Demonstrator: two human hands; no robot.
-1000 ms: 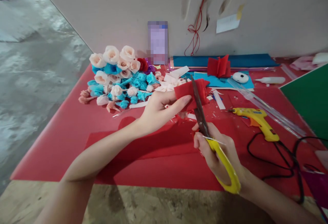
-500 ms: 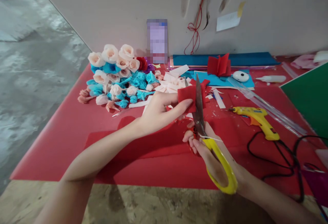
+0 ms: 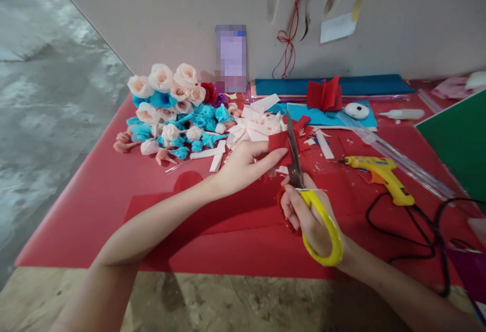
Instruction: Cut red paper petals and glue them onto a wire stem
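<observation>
Red paper (image 3: 279,141) and scissors (image 3: 295,174), mid-table, right of centre.
Far left: flowers (image 3: 161,77), piled on the table (image 3: 94,210). Left hand (image 3: 237,169): thumb and fingers pinch the red paper at its left part; the direction of its long axis cannot be told. Scissors: blade across the red paper's right part, long axis near to far, tips pointing far and slightly left. Right hand (image 3: 308,211): fingers closed around the handles. Right: glue gun (image 3: 387,169), nozzle pointing left.

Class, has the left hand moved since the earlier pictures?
Yes: judged against the yellow glue gun, the left hand has shifted slightly to the right, nearer to it.
</observation>
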